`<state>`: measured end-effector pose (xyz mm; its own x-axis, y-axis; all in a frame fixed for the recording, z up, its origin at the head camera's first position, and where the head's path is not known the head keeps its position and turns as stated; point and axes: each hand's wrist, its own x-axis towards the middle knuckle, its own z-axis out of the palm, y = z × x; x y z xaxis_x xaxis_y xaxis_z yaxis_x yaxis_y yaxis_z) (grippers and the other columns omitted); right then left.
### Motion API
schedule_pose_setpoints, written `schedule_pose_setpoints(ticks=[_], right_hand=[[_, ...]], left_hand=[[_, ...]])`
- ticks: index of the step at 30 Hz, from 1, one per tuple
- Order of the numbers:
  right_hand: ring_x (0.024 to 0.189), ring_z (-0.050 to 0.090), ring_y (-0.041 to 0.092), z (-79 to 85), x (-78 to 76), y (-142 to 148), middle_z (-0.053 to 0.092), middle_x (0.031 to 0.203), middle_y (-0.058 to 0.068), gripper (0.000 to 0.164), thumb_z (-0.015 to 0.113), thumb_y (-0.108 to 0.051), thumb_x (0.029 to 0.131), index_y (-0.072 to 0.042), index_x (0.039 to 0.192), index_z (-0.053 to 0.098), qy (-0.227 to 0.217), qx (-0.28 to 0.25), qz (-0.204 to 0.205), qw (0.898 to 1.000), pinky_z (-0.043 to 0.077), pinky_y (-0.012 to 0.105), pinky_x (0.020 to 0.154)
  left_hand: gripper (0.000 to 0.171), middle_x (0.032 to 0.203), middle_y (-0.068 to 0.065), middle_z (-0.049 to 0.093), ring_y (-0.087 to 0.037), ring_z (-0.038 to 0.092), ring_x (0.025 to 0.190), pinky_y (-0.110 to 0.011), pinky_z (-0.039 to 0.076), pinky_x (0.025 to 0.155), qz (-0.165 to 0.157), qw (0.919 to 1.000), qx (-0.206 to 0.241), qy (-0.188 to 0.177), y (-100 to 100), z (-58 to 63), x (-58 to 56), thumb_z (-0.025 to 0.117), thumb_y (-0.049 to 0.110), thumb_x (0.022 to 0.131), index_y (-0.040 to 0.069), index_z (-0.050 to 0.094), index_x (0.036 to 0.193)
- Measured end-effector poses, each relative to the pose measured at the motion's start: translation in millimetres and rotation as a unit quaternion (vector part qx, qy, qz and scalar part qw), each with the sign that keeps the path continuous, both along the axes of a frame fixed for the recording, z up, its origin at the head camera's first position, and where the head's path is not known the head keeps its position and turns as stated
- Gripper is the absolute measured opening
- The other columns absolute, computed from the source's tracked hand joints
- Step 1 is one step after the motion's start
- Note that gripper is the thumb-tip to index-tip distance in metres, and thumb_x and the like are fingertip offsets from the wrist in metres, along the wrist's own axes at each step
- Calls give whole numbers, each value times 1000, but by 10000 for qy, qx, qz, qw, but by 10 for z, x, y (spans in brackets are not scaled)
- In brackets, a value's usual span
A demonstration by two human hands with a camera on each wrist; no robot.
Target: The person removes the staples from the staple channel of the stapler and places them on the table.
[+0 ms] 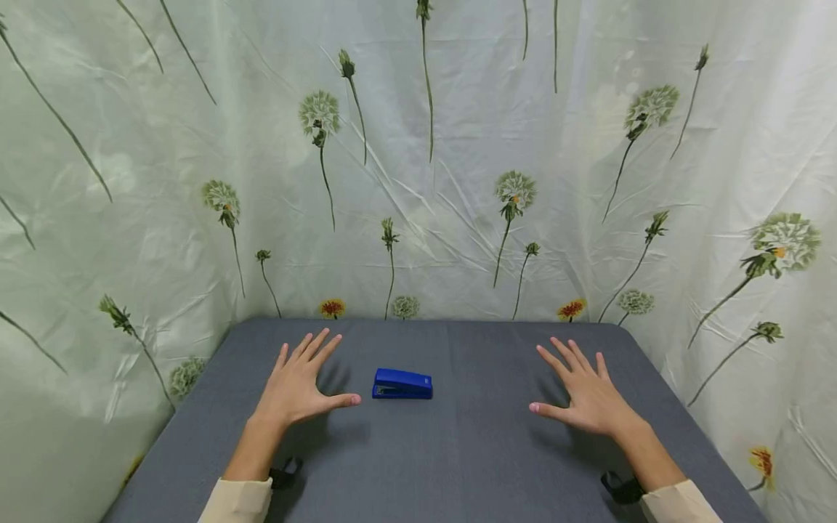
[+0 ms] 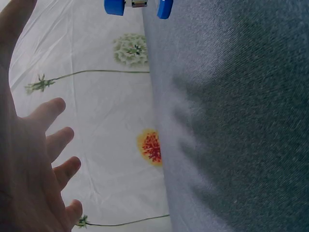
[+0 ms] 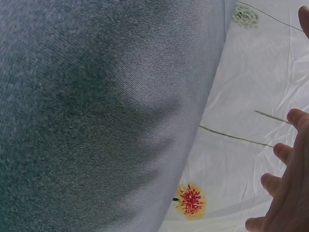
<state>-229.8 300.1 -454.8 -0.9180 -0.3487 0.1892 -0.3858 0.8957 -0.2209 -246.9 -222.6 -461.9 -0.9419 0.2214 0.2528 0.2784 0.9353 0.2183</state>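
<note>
A blue stapler (image 1: 402, 384) lies on the grey cloth-covered table, left of the middle, its hinged end to the right. My left hand (image 1: 296, 386) is held over the table just left of the stapler, fingers spread and thumb pointing toward it. Farther off on the other side, my right hand (image 1: 584, 396) hovers with its fingers spread too. Neither hand holds anything. In the left wrist view the stapler's blue end (image 2: 114, 7) shows at the top edge, beyond the left hand (image 2: 34, 159). The right wrist view shows the right fingers (image 3: 284, 153) apart from the table.
The grey table (image 1: 451, 465) has rounded far corners. A white curtain (image 1: 458, 145) printed with dandelions hangs behind it and along both sides. Dark straps (image 1: 285, 473) sit by both wrists, and shadows of the hands fall on the cloth.
</note>
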Motion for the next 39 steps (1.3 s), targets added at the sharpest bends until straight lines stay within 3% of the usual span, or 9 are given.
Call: schedule_pose_setpoints(ticks=[8, 19, 29, 39], right_hand=[[157, 14, 46, -4, -5, 14, 18, 172, 13, 99, 69, -67, 87, -34, 166, 19, -24, -164, -23, 9999, 8, 80, 114], [153, 25, 46, 2, -76, 31, 27, 168, 16, 97, 69, -67, 87, -29, 165, 25, 125, -193, -31, 9997, 16, 75, 116], [151, 33, 43, -32, -152, -112, 30, 167, 15, 97, 68, -69, 87, -24, 164, 29, 167, -245, 103, 9995, 19, 71, 118], [149, 37, 39, -3, -232, -322, 33, 166, 14, 99, 69, -70, 86, -21, 163, 32, 315, -381, 233, 9985, 23, 69, 119]], left_hand=[[121, 169, -7, 31, -38, 31, 154, -66, 16, 123, -71, 9998, 51, 187, -14, -28, -5, 68, 91, 66, 26, 36, 162], [118, 163, -12, 42, -39, 42, 147, -62, 24, 122, -212, 9990, 212, 343, -15, -59, -48, 70, 89, 65, 23, 42, 159], [113, 161, -12, 45, -40, 45, 145, -62, 29, 121, -285, 9983, 392, 311, 58, -77, -68, 73, 85, 67, 24, 44, 158], [111, 159, -10, 48, -40, 49, 142, -67, 40, 110, -349, 9967, 631, 372, 153, -135, -115, 76, 84, 66, 27, 46, 157]])
